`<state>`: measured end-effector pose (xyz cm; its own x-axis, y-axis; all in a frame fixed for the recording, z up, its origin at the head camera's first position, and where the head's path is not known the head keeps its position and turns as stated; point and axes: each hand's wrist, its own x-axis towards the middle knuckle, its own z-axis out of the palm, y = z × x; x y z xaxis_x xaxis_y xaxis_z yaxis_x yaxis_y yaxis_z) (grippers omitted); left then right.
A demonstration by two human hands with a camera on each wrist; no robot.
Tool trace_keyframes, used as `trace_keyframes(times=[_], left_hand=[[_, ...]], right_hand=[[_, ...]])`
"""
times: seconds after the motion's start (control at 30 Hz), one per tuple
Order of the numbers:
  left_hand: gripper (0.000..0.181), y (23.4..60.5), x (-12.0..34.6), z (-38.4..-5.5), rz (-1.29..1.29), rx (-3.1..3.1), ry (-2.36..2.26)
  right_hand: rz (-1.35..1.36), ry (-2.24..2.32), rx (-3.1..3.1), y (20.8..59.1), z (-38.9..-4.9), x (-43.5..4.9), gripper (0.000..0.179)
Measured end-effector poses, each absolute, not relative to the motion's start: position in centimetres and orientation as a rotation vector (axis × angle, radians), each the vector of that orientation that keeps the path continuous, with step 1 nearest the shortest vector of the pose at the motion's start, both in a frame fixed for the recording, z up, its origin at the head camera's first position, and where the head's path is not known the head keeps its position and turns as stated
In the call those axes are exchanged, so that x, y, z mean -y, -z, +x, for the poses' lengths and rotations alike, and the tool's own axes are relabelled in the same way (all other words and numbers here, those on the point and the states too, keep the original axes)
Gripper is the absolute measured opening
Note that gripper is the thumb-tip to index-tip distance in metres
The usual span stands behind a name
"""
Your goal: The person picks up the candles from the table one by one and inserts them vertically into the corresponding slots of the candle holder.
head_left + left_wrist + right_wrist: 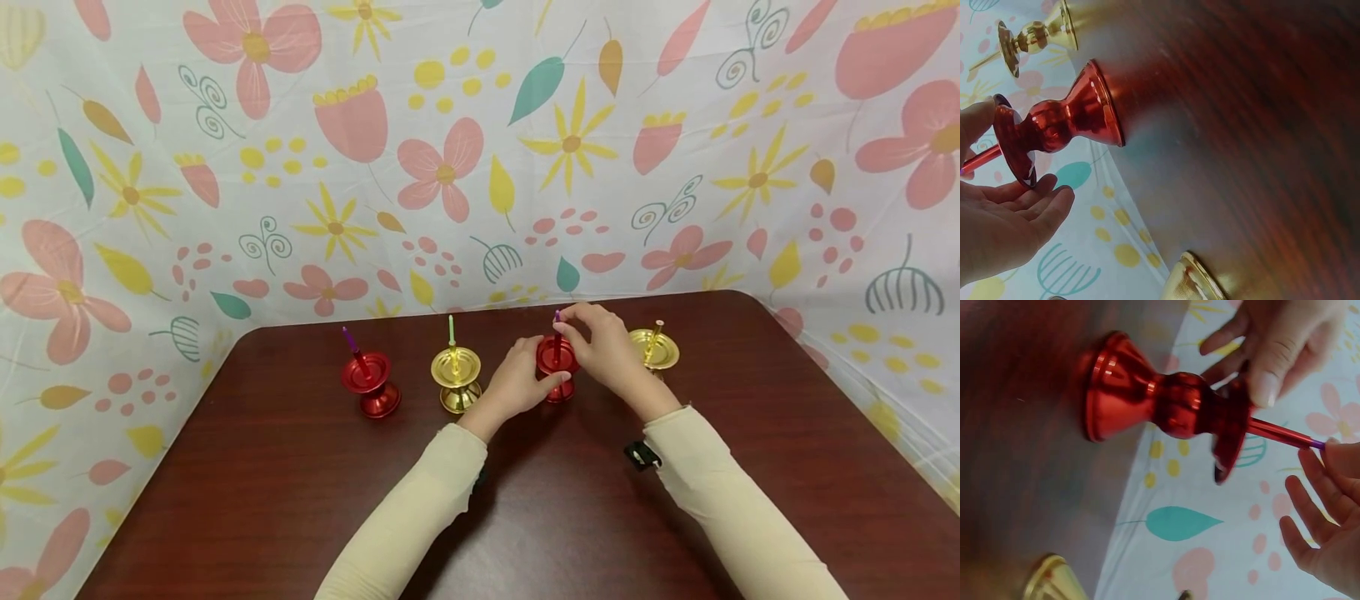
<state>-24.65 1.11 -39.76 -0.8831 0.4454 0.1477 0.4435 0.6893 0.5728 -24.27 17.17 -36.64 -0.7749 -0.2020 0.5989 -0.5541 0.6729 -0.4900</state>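
Observation:
A red metal candlestick (557, 357) stands on the table between my hands. My left hand (519, 375) holds its dish, with the thumb on the rim in the right wrist view and the other fingers around the far side. From the dish rises a thin red tube (1279, 432) with a purple candle (1317, 444) at its top. My right hand (603, 346) pinches that candle between thumb and forefinger, its other fingers spread apart in the right wrist view. How deep the candle sits in the tube is hidden.
Left of my hands stand a gold candlestick (456, 367) with a pale green candle (452, 327) and a red candlestick (367, 372) with a purple candle (349, 337). A gold candlestick (663, 352) without a candle stands behind my right wrist. A flowered cloth (450, 242) hangs behind the table (300, 500).

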Motion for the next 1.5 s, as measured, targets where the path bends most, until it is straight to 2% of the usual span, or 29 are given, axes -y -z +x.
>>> trace_keyframes(times=[0.53,1.13,1.5], left_hand=[[0.068,39.8,-1.1,-24.6,0.751,-2.899,-0.971],[0.074,39.2,-1.4,-24.0,0.735,-2.947,-0.793],[0.073,37.4,-1.0,-22.0,0.782,-3.098,-0.557]], right_hand=[[0.526,-0.991,2.348,37.9,-24.4,-17.0,0.013],[0.59,-0.917,2.42,37.2,-23.8,-17.5,0.02],[0.593,-0.889,2.471,36.9,-22.5,-18.2,0.024]])
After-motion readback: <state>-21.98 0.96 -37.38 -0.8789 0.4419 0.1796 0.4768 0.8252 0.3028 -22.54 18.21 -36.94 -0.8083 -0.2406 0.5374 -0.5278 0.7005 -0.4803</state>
